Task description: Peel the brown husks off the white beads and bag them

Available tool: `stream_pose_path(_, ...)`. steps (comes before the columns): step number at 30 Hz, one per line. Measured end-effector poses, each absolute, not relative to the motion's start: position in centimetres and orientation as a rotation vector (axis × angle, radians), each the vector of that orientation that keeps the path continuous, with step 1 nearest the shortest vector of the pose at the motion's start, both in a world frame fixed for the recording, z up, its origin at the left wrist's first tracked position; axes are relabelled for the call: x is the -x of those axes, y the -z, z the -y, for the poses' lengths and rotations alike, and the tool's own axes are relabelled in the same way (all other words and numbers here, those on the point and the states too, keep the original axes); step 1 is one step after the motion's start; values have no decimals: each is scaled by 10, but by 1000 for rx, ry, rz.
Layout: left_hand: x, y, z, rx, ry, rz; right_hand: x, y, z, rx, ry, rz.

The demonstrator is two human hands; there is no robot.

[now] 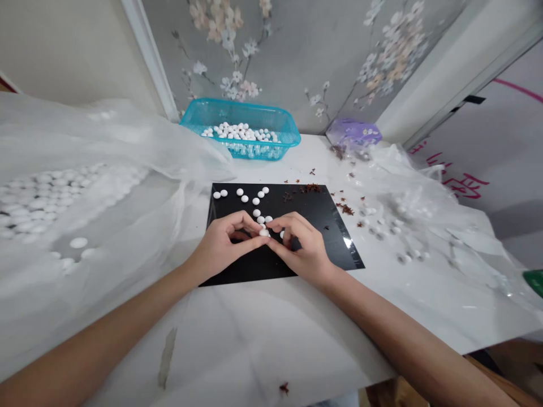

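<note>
Over a black rectangular mat point(237, 265), my left hand point(223, 243) and my right hand point(306, 249) meet with their fingertips pinched around a small white ball point(263, 232). Both hands are closed on it from either side. Several loose white balls point(255, 201) of the same kind lie on the mat just beyond my fingers, and one more is partly hidden by the right fingers. A pile of small reddish-brown pieces point(311, 187) lies at the mat's far right edge. Whether a brown piece is in my fingers, I cannot tell.
A blue plastic basket point(241, 107) of white balls stands at the back. Left, a large translucent bag point(97, 141) holds many more. A clear plastic bag point(441, 226) and a purple packet point(356, 133) lie right. Brown pieces point(347, 209) are scattered on the white table point(237, 328).
</note>
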State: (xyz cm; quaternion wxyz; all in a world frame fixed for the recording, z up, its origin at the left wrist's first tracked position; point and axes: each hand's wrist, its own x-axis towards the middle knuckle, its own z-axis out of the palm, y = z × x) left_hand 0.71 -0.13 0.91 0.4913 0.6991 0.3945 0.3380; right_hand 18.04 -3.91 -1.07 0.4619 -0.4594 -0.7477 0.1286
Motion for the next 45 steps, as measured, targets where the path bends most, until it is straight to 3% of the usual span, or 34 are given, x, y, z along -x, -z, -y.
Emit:
stream_pose_path(34,-7,-3,3,-1780,-885,-957,-185,8,37,1036,-68,2023)
stream_pose_path(45,-8,-5,4,-2335,-1088,-1229,-247,21,-9,1689,135,1930)
